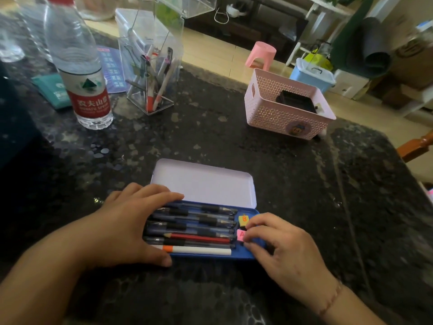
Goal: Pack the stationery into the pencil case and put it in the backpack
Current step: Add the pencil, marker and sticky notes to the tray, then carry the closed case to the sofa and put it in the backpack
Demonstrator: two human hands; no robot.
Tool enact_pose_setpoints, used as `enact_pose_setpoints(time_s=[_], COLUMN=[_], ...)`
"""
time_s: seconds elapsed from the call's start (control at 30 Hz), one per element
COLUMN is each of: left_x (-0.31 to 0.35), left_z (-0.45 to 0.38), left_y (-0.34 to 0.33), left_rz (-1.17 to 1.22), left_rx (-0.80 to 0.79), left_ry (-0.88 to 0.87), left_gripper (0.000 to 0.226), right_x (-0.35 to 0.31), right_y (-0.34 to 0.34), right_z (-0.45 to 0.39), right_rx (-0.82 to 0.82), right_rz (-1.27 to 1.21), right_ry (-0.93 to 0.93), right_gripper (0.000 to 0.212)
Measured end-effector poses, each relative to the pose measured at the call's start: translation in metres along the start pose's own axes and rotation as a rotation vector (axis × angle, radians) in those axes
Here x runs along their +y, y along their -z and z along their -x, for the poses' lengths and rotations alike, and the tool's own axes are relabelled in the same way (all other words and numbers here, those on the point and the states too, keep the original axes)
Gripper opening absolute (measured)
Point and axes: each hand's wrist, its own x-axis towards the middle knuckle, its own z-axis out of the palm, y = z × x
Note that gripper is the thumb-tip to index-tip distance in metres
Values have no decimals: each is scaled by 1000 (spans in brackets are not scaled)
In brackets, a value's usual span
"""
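My left hand (131,221) lies spread flat over the pens (199,222) in the open pencil case (255,250) at lower centre; my right hand (283,249) pinches a pink eraser (240,235) at the case's right end, below a yellow eraser (243,219).

You work at a dark speckled stone table (210,137). Beyond it: pale tiled floor (210,55), pink stool (261,56), dark low cabinet (257,17), white shelving (328,17).

Glossy, dark speckled stone surface (210,137); on it a smooth painted tin pencil case (203,186), perforated pink plastic basket (285,118), clear plastic bottle (77,62).
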Motion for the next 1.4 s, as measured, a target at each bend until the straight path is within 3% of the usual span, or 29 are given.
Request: enact_pose_setpoints(time_s=[0.2, 0.3, 0.37, 0.43, 0.6, 0.7, 0.73, 0.8, 0.87, 0.97, 1.13, 1.23, 1.4], left_x=[-7, -6, -2, 3, -1, -1, 1, 4, 4, 0, 2, 17, 27], left_z=[0, -6, -8, -8, -7, 1, 4, 7, 7, 7, 7, 10, 34], left_y=[0, 2, 1, 1, 10, 20, 20, 17, 14, 7, 8, 4, -19], left_rz=[159, 327, 498, 624, 775, 921, 886, 704, 458, 192, 122, 142, -197], left_rx=[59, 270, 357, 392, 592, 576, 535, 453, 352, 201, -3, 1, 252], left_ry=[25, 139, 212, 203, 217, 163, 148, 141, 203, 338, 533, 555, 423], left_gripper=[97, 90, 88, 88, 73, 75, 66, 52, 50, 64, 67, 55, 46], right_x=[-3, -2, -1, 0, -8, -10, -10, -15, -15, -12, -9, -8, -25], right_y=[5, 4, 2, 0, 11, 16, 16, 14, 8, -2, -9, -11, -21], right_z=[1, -13, -29, -41, -27, -6, 0, 8, 12, 10, 3, 3, 5], right_rx=[54, 157, 94, 36, 254, 275, 242, 160, 137, 151, 16, -70, 100], right_rz=[0, -168, -332, -608, -940, -1059, -1082, -1047, -791, -400, -193, -90, -302], right_ry=[-22, -317, -577, -686, -669, -627, -613, -619, -633, -611, -717, -698, -756], right_gripper=[10, 20, 39, 48, 48, 68, 67, 40, 16, 14, 35, 46, 32])
